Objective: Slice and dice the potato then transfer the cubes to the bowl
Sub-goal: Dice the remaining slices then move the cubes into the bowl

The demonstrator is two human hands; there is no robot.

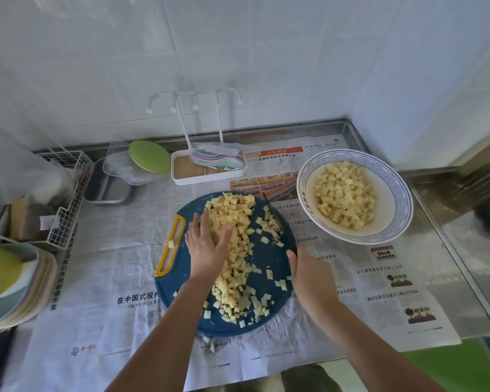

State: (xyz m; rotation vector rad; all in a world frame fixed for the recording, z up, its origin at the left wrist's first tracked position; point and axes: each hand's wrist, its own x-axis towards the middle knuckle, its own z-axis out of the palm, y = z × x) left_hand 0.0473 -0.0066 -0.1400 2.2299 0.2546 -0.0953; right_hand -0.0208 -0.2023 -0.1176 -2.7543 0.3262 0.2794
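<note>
A round blue cutting board (269, 261) with a yellow handle lies on newspaper, covered with several pale potato cubes (238, 222). My left hand (207, 244) lies flat with straight fingers on the heap of cubes. My right hand (309, 275) grips the handle of a dark knife (277, 219) whose blade rests on the board's right side, pointing away from me. A white bowl (402, 222) with a blue patterned rim stands to the right of the board. It holds more potato cubes (345, 193).
A white tray with pastel spoons (207, 168) and a rack stand behind the board. A green-lidded clear box (136, 162), a metal tin and a wire basket (65, 199) sit at the back left. Stacked plates (12, 281) are at the left edge. A few cubes lie on the newspaper near the board's front.
</note>
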